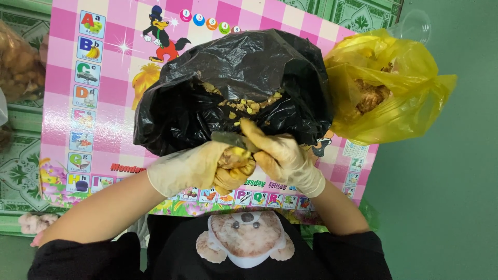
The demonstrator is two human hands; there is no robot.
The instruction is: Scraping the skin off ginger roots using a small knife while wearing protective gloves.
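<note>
bags: two, a crinkly black plastic bag (244, 83) and a yellow plastic bag (386, 88)
left hand (199, 168): gloved, curled tight round a knobbly yellowish root (234, 158)
right hand (282, 155): gloved, closed on a small dull knife (228, 139), touching the root

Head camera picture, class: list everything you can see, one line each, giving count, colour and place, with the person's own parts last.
Crinkled black plastic bag: one, black, centre of mat, open, yellowish peel scraps inside.
Translucent yellow plastic bag: one, yellow, right of black bag, brown lumpy pieces inside.
Pink checked alphabet mat: one, pink and white, under both bags.
Yellow-brown lumpy root piece: one, held between both hands.
Small dark blade: one, grey, above the root.
Left hand: cream glove, gripping root.
Right hand: cream glove, at blade.
</note>
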